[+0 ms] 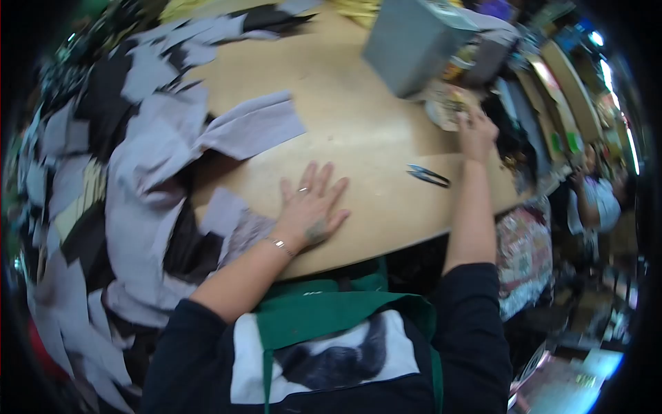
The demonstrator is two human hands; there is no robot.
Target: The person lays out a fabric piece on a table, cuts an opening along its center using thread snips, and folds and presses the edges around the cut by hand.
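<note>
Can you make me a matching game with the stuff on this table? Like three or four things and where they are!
Things:
1. left hand
2. right hand
3. snips
4. grey box

Places:
A. at the far end of the table, above the dish
B. flat on the bare wood, near the cloth pieces
C. reaching into a small dish
D. lying alone between the two hands

Pairs: 1-B, 2-C, 3-D, 4-A

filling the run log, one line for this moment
left hand flat on table | right hand at dish | snips untouched
</note>
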